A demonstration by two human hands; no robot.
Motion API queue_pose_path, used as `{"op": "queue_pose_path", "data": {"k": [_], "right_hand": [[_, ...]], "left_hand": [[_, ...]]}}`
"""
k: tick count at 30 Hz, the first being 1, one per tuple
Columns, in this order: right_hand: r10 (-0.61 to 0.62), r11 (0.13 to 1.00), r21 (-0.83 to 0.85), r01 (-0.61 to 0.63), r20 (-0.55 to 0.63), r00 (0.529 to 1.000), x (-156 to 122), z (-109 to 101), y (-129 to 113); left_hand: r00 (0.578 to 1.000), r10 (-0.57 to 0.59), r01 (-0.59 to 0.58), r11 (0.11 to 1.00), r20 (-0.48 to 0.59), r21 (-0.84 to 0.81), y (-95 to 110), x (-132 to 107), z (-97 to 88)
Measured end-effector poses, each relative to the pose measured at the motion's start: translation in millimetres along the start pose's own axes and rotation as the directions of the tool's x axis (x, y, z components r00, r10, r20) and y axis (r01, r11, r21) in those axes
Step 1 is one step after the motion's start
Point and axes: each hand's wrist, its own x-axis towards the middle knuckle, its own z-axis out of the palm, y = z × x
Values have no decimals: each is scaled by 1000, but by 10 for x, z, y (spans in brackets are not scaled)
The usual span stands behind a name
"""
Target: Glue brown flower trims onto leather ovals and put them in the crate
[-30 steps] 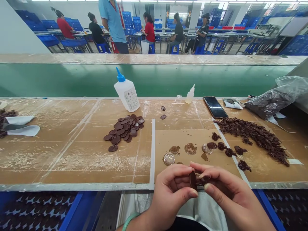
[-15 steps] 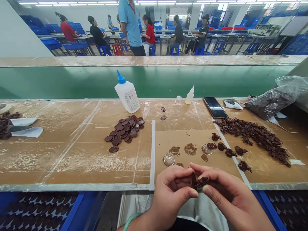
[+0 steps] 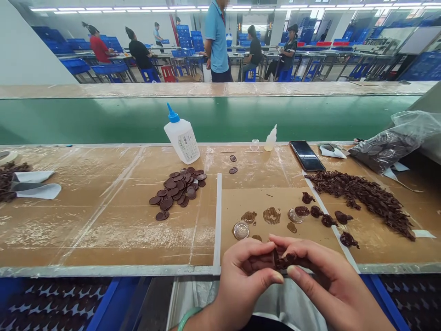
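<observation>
Your left hand point(image 3: 246, 276) is pinching a brown disc point(image 3: 275, 259) nearly edge-on, and your right hand point(image 3: 327, 276) is holding a small dark frilly piece point(image 3: 289, 261) up against it, both grips narrow. You are probably risking a crooked or dropped piece, since such small parts could slip if your fingertips are pressing unevenly. Disc and piece are sitting between your two hands at the counter's point(image 3: 120, 207) near edge, while a disc pile point(image 3: 179, 186) is lying well apart, beyond your left hand.
</observation>
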Motion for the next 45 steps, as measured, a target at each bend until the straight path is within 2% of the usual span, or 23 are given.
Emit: {"op": "queue_pose_path", "data": {"k": [6,12,18,23,27,38,45], "right_hand": [[-79,993,-81,81,19,997,22,-28,3],[-120,989,-91,120,3,993,7,-2,27],[-134,987,-88,137,30,990,1,-7,16],[-186,980,-76,183,-40,982,24,10,-35],[-238,971,-56,233,-90,967,25,26,-65],[-238,968,-100,228,-96,967,-2,76,-26],[-228,970,-103,219,-77,971,12,89,-19]], "left_hand": [[1000,26,-27,999,14,41,5,6,-10],[997,77,-79,991,23,113,-26,-17,-76],[996,79,-83,993,42,83,-28,-25,-67],[989,144,-147,986,41,80,-78,-31,-91],[978,181,-195,969,100,154,-78,-30,-144],[965,214,-237,960,152,152,-69,-48,-209],[965,223,-242,961,139,134,-54,-48,-198]]}}
